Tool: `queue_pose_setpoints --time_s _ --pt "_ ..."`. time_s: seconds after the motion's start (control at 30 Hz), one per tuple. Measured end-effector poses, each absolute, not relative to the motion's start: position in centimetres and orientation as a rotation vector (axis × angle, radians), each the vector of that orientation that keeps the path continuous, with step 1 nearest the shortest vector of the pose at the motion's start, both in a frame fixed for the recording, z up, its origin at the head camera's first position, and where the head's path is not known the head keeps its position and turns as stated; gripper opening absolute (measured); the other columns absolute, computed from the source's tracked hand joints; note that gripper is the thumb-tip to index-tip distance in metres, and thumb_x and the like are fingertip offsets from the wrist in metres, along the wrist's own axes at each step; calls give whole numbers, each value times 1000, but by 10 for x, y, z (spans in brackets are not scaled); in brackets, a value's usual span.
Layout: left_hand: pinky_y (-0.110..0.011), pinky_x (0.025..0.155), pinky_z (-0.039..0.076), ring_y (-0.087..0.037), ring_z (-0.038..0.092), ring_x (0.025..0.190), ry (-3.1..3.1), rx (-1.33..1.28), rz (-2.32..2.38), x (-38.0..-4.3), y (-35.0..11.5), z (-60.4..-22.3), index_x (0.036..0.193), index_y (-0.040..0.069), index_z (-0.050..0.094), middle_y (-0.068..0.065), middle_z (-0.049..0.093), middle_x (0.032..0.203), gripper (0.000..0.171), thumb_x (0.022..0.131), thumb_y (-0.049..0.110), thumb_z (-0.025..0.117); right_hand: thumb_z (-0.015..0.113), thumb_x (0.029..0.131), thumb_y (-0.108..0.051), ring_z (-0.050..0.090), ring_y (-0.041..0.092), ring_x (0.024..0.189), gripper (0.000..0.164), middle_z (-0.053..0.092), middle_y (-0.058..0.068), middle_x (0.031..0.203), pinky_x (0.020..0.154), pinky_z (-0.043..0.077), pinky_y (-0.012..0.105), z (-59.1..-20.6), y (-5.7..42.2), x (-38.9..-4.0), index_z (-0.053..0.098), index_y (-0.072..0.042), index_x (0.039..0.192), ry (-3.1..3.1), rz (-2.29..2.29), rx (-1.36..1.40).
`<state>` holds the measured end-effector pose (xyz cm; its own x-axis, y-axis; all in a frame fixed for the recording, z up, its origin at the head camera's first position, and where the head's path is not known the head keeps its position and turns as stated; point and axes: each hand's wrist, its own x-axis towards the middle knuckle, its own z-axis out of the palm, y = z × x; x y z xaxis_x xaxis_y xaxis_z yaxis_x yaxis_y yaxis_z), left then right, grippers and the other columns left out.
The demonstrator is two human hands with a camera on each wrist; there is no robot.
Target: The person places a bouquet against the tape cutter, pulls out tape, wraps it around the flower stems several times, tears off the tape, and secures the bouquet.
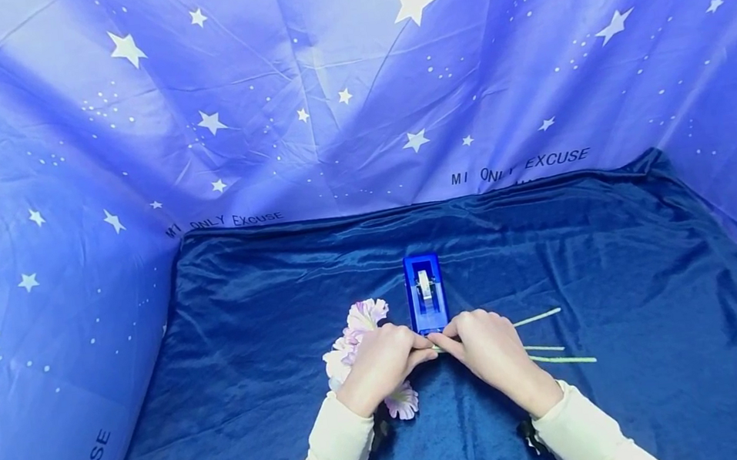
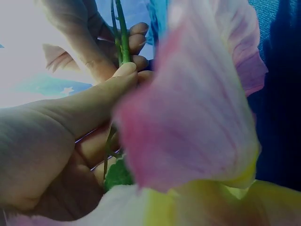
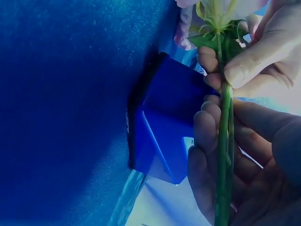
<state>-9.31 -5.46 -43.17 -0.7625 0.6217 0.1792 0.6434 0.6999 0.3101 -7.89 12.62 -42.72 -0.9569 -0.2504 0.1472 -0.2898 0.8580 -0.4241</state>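
Pink-and-white flowers [image 1: 340, 362] on long green stems [image 1: 564, 361] lie sideways, blooms to the left and stem ends spread to the right. My left hand [image 1: 386, 360] pinches the stems between thumb and fingers, just below the blooms. Right beside it, my right hand [image 1: 492, 346] holds the same stems, its fingers curled round them in the right wrist view, where the bundled stems [image 3: 225, 141] run through both hands. Directly beyond the fingertips stands a blue tape dispenser [image 1: 414, 301] with a roll of tape [image 1: 425, 285] in it. A petal [image 2: 197, 108] covers much of the left wrist view.
Dark blue velvety cloth [image 1: 250, 339] covers the work surface, with wrinkles toward the back. Purple-blue curtains [image 1: 292, 77] printed with white stars and lettering hang behind and on both sides.
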Motion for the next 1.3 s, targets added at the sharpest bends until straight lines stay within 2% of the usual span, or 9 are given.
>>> queue_pose_setpoints --time_s 0.23,0.47,0.7,0.8,1.3 --pt "-21 50 35 -5 42 51 -2848 -1066 -574 -94 -55 -433 74 23 70 12 44 57 22 93 33 67 72 89 -30 41 10 47 32 50 -8 53 44 34 30 -427 126 -79 67 -20 59 -2928 631 474" --pt "-22 49 36 -5 42 51 -2845 -1060 -552 -95 -54 -433 73 24 69 12 46 57 22 92 34 68 73 89 -28 36 9 45 47 40 -9 49 42 31 28 -428 125 -78 48 -23 50 -2893 569 496" --pt "-23 49 36 -5 42 51 -2848 -1059 -558 -95 -54 -432 71 22 68 12 44 57 24 92 33 68 73 89 -27 43 10 46 39 50 -7 53 44 36 31 -430 123 -76 59 -21 53 -2853 526 504" --pt "-23 49 36 -5 42 51 -2852 -1061 -546 -95 -54 -432 71 23 68 12 44 58 24 92 34 68 73 89 -26 48 12 47 39 54 -6 55 44 37 32 -432 122 -75 57 -22 53 -2830 494 519" --pt "-23 49 38 -5 43 51 -2838 -1072 -539 -95 -54 -433 74 23 70 12 49 59 22 93 33 67 73 88 -23 48 13 47 45 50 -7 53 44 36 32 -433 121 -75 49 -23 51 -2793 460 528"
